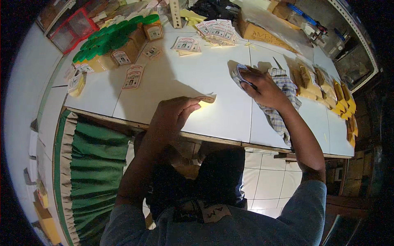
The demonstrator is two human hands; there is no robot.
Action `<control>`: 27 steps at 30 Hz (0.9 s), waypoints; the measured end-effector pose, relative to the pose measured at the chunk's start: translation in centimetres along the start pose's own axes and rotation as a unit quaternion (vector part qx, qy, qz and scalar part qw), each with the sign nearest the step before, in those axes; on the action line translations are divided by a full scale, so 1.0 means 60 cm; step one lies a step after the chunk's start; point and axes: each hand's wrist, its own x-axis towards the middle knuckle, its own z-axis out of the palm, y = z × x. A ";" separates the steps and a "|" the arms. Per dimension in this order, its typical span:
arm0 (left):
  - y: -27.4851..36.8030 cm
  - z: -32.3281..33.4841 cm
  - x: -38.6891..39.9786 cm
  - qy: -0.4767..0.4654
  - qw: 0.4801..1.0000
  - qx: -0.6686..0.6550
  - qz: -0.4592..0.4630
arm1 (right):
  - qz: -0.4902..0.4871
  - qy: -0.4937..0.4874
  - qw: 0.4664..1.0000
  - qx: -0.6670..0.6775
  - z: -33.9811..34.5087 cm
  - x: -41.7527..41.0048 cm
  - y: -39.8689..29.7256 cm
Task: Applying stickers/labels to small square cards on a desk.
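Observation:
Between the thumb and fingers of my left hand (178, 112) is a curled paper label (207, 99) with red print, held above the table's front part. A bright yellow patch shows just below it. My right hand (260, 87) grips a bunched end of a blue-and-white checked cloth (278, 115), which trails across the table toward the front edge. Something dark shows by the right fingers; I cannot tell what it is. A thin pointed blade (277, 63) sticks out beyond the cloth, its other end hidden. Another printed label (133, 77) lies flat to the left.
Green-lidded jars (123, 50) of brown powder stand at the back left of the white tiled table (215, 123). Label stacks (186, 44) lie at the back, near a cardboard box (264, 35). Filled pouches (320, 84) line the right side. A green curtain (98, 153) hangs below.

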 end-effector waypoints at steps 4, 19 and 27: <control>-0.009 -0.018 0.012 -0.099 0.994 -0.010 -0.050 | 0.025 -0.013 1.000 -0.015 -0.004 0.000 -0.006; -0.021 -0.009 -0.014 -0.088 0.991 -0.086 -0.052 | 0.034 0.004 0.999 0.010 -0.003 -0.002 -0.004; -0.035 -0.022 -0.030 -0.082 0.985 -0.127 -0.086 | 0.029 -0.061 0.988 0.137 -0.028 0.011 -0.062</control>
